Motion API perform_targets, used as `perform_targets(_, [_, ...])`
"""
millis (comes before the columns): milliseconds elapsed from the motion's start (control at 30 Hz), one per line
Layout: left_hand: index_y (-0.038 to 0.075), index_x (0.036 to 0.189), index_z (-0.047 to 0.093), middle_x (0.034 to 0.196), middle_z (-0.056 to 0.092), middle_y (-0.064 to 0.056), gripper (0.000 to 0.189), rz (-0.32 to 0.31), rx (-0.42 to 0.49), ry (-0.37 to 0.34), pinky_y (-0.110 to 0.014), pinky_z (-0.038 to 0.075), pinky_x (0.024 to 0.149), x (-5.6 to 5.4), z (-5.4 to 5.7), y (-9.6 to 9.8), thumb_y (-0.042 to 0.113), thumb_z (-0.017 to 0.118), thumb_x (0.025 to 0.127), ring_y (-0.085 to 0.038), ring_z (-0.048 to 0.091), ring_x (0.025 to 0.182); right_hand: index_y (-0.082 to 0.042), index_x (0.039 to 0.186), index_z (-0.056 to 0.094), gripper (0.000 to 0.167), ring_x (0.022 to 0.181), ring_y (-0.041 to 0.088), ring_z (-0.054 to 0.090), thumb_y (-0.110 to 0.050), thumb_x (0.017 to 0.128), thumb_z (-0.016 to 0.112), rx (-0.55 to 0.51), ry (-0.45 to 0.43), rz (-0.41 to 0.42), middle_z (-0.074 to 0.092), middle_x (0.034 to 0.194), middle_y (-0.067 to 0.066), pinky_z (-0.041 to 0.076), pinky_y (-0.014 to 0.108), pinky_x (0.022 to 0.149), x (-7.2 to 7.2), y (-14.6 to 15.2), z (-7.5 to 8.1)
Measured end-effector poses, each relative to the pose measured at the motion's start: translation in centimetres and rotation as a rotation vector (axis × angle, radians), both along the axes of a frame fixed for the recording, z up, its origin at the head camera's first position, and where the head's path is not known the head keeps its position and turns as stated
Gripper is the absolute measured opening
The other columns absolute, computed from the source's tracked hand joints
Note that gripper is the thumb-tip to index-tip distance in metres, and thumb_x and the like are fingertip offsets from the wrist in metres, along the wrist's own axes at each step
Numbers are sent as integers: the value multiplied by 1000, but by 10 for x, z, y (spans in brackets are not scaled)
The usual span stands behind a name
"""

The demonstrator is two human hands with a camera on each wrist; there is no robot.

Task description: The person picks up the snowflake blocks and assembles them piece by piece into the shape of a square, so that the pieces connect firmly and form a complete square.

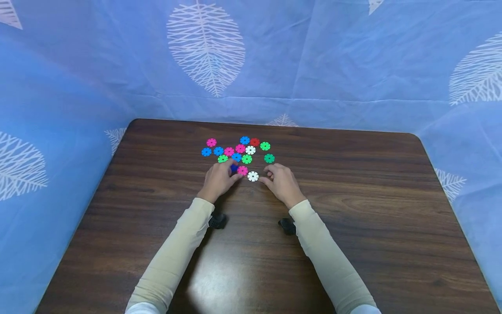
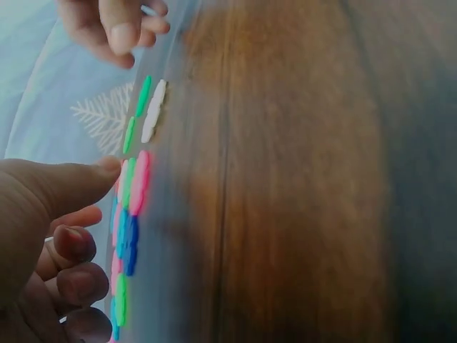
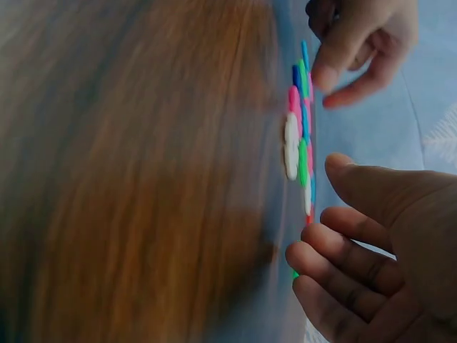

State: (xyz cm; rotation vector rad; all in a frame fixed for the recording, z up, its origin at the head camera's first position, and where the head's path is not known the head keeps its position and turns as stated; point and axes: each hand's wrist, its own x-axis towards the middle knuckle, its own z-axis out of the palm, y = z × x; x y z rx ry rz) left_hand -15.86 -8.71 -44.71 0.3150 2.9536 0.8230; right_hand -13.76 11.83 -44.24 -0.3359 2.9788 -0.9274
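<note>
Several flat, notched plastic discs in pink, blue, green, white and red lie on a wooden table. My left hand [image 1: 218, 179] is over the near left edge of the group, beside a dark blue disc [image 1: 234, 168] and a pink disc [image 1: 242, 170]. It partly covers the dark blue one; whether it touches it I cannot tell. To the right, my right hand [image 1: 284, 183] hovers by a white disc [image 1: 252, 176], a gap between thumb and disc. Both wrist views show loosely bent fingers with nothing held. From the right wrist, the white disc [image 3: 291, 146] appears edge-on.
A dark green disc [image 1: 269, 158] and a light green disc [image 1: 265, 146] lie at the group's right side. A red disc [image 1: 255, 142] is near the back. The brown table [image 1: 353, 174] ends at a blue leaf-patterned cloth [image 1: 313, 65] behind and at both sides.
</note>
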Motion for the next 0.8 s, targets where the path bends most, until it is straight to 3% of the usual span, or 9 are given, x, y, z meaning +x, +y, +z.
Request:
perform_targets(267, [15,120,61,70,60,-1,39,-24,-32,-45,-29,42,54,-9,-6,8,31,70,86,-15,54,63,-7,106,68,31,83,20,59,-27,84,73,12,-35,13,65,92,7,54,35,76,-9,-15,-3])
perform_targets(500, [13,119,60,74,61,-4,38,-28,-51,-97,-31,44,56,-14,-5,10,31,69,87,-18,56,67,-8,109,67,38,79,20,56,-31,81,75,59,-64,-6,62,88,6,51,35,73,-14,-22,-4])
perform_targets(800, [13,108,57,75,59,-4,31,-23,-52,-164,-29,42,57,-16,-2,11,31,71,86,-18,55,69,-7,100,67,32,75,19,53,-29,80,77,73,-44,3,59,84,6,48,34,68,-16,-26,-8])
